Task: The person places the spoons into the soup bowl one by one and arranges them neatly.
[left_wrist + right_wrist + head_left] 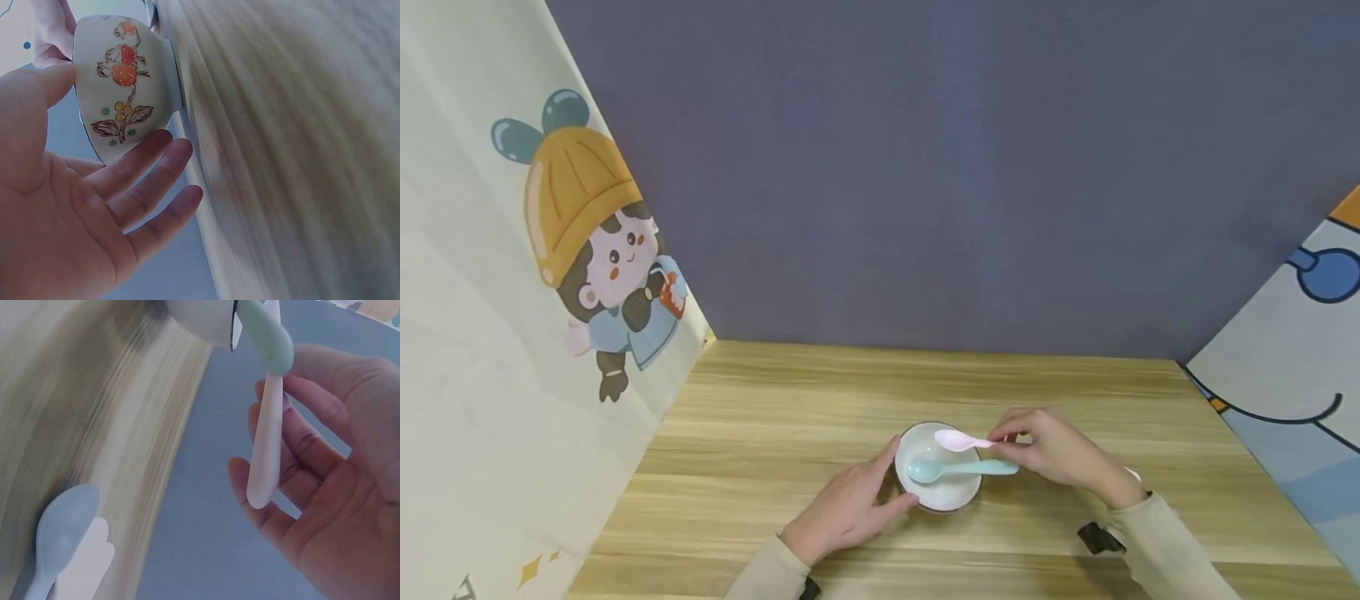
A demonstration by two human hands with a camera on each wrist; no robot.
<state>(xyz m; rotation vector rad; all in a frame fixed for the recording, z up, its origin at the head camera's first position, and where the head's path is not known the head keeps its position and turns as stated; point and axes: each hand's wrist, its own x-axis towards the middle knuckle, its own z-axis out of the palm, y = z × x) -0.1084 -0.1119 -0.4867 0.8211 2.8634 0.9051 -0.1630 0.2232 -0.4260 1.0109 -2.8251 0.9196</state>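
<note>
A small white bowl (936, 497) with a dark rim stands on the table. Orange-red fruits and leaves decorate its outside in the left wrist view. My left hand (853, 507) rests against the bowl's left side, thumb and index finger at the rim, the other fingers stretched out below. Lying in the bowl is a mint green spoon (955, 469), its handle sticking out over the right rim. My right hand (1052, 450) pinches a pale pink spoon (955, 440) by its handle, with the spoon's head above the bowl. The pink handle (267, 444) runs along the fingers.
A light blue spoon (65, 525) lies on the wooden table (820, 400), beside a white scalloped piece (90, 559), near my right wrist. A dark panel (880, 183) closes off the back, and printed walls stand left and right. Black straps show at both wrists.
</note>
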